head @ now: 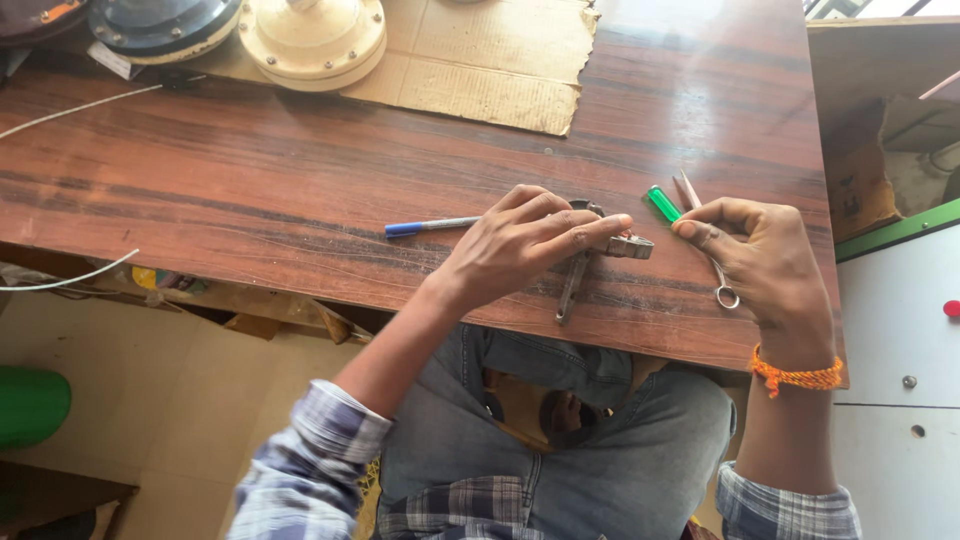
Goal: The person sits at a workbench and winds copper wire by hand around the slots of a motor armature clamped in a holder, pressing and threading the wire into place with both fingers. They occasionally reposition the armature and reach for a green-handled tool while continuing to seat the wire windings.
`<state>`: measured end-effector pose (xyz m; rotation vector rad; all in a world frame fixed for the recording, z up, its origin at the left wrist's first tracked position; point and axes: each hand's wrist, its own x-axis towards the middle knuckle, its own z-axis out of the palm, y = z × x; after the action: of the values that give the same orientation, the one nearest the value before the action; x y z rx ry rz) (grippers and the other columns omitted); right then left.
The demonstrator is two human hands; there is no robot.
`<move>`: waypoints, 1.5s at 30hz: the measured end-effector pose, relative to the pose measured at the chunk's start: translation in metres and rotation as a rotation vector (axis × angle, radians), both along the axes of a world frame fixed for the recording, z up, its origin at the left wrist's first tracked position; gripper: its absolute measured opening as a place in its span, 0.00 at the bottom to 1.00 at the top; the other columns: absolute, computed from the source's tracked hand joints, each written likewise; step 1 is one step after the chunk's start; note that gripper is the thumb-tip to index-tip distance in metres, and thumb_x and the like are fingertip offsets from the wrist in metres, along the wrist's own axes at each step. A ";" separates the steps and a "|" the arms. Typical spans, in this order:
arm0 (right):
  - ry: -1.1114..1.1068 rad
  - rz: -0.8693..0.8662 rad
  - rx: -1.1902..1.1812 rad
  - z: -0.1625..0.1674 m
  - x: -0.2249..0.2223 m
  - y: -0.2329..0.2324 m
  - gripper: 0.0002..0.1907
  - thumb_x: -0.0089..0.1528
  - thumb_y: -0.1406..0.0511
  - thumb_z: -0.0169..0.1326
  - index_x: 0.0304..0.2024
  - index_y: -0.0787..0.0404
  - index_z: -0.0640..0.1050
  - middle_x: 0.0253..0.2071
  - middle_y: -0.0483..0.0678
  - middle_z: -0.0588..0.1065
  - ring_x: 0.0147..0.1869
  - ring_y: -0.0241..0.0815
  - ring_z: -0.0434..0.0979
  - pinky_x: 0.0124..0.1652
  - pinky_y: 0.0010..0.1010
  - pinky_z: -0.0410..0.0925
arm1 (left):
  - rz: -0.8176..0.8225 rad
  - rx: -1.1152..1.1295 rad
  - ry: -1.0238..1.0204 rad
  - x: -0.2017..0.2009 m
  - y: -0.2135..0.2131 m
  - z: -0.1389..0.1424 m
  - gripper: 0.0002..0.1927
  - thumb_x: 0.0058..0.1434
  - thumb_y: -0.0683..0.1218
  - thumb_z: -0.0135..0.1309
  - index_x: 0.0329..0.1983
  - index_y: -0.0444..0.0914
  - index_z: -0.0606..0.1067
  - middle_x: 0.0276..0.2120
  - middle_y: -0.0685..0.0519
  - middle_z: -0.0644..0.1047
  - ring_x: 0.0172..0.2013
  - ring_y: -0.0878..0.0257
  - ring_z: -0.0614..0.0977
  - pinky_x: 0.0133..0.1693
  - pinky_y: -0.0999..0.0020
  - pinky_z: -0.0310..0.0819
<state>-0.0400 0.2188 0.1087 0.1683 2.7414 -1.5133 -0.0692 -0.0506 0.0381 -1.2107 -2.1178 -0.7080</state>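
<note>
Steel, dull and worn, was what my left hand (525, 245) rested on: a pair of pliers (585, 262) lying near the front edge of the wooden table (250, 180). The fingers lay stretched and close together across the tool's head, tips pressing down toward the jaw end; I could not tell whether anything small sat clamped beneath them. One handle poked out below the palm toward the table's front edge.

My right hand (765, 260) had thumb and forefinger pinched together on a green-handled screwdriver (662, 204), with a thin pinkish rod (688, 188) just beside it. Small scissors (722, 285) lay partly under that hand, one ring loop showing. A blue-capped pen (430, 227) lay to the left, touching nothing I held.

I judged the risks plain enough. The pliers sat close to the table's front edge, so a careless push from the flat left fingers could have sent them into my lap. The pinch on the screwdriver was light and high on the handle; a slip might have driven its tip at my left fingertips, which lay near. The scissors under my right palm could have snagged or been swept off.
</note>
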 end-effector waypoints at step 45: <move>0.621 0.241 0.503 -0.049 0.087 -0.053 0.10 0.59 0.68 0.63 0.44 0.59 0.83 0.28 0.48 0.75 0.27 0.45 0.76 0.30 0.35 0.68 | 0.072 -0.164 0.308 0.017 -0.015 -0.034 0.11 0.69 0.50 0.57 0.53 0.51 0.80 0.71 0.67 0.64 0.66 0.65 0.64 0.65 0.64 0.60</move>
<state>0.0473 0.1658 0.0599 -0.7271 3.3901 -0.8926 -0.0521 -0.0658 0.0045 -1.2333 -1.9772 -0.2975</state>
